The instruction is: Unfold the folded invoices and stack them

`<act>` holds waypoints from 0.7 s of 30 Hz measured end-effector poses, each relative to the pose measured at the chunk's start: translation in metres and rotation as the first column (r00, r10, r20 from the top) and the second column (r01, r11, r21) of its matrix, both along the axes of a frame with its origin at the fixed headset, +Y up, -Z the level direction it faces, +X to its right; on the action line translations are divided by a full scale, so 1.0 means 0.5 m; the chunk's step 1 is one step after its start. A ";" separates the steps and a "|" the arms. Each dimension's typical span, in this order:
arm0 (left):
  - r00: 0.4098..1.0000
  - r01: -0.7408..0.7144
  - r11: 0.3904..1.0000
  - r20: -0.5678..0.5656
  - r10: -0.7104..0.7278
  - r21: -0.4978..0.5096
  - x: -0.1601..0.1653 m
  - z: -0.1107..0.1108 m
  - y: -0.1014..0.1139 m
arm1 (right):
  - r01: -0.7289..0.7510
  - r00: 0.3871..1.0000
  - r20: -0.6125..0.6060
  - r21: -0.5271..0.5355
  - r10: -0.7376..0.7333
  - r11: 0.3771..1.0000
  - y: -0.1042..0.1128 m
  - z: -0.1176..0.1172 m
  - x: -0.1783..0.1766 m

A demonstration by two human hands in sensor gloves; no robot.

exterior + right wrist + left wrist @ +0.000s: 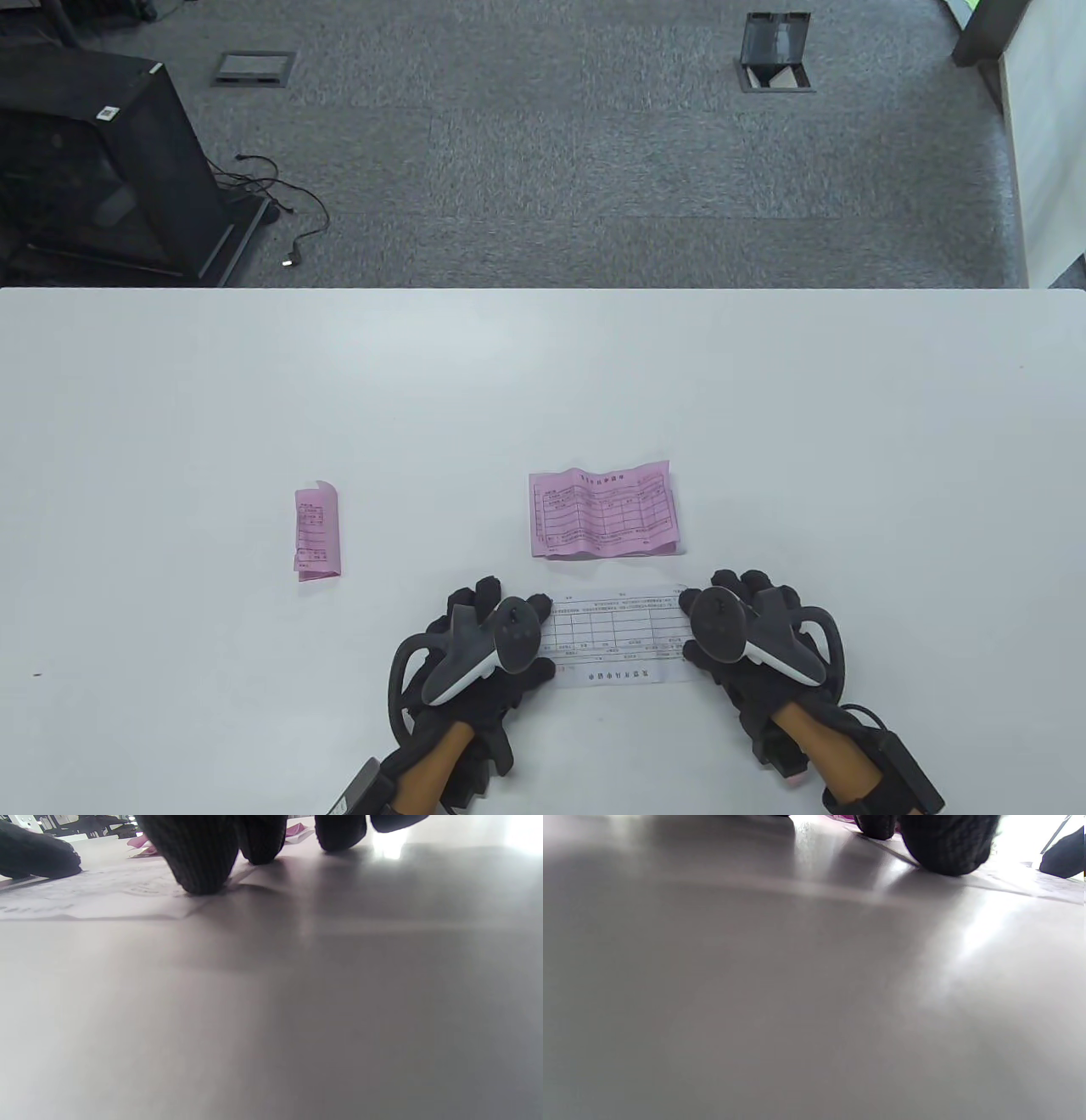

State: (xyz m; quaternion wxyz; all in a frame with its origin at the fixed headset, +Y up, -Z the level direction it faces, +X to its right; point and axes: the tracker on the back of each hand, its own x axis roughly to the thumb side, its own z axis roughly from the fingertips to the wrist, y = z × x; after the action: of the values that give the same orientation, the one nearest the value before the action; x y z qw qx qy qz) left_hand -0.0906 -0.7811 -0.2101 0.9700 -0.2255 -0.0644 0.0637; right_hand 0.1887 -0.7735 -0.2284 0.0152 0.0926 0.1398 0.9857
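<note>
My left hand (475, 654) and my right hand (747, 645) rest on the two short ends of the white invoice (618, 635), which lies flat and open on the white table (543, 382), close to my edge. Its long axis runs from left to right, between my hands. In the right wrist view my fingertips (199, 866) press on the paper near its corner, and in the left wrist view one fingertip (946, 849) touches the sheet edge too. The fingers look spread and flat, holding nothing closed inside; they only pin the sheet down.

Just beyond the white sheet, away from me, lies the unfolded pink invoice (604, 514), also with its long side left to right. I think this is where the stack should grow, so the coming move goes straight forward, and both hands are about equally near to it. The folded pink invoice (318, 533) stands well apart on the left, long axis pointing away from me; my left hand is the nearer one for that.

The papers are thin, with printed tables, and the pink open one keeps wavy creases and lifted edges. The table is smooth and a little glossy, so I judge a thin sheet can slide easily under gloved fingers.
</note>
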 end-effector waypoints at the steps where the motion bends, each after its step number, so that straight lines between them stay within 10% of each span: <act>1: 1.000 0.000 1.000 -0.001 0.000 0.000 0.000 0.000 0.000 | 0.010 1.000 0.003 -0.004 -0.010 1.000 -0.001 -0.001 0.001; 10: 1.000 0.000 1.000 0.004 0.000 -0.002 0.001 -0.002 -0.001 | 0.167 0.986 -0.040 0.225 -0.162 0.960 0.050 0.024 -0.048; 21: 1.000 0.002 1.000 0.009 -0.002 -0.005 0.002 -0.003 -0.001 | 0.029 0.977 -0.214 0.090 -0.009 0.996 0.031 0.028 -0.234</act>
State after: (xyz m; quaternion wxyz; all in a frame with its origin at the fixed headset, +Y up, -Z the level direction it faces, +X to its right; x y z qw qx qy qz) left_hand -0.0894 -0.7818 -0.2118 0.9692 -0.2283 -0.0685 0.0619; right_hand 0.0718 -0.7580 -0.2145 0.0051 0.1997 0.0939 0.9753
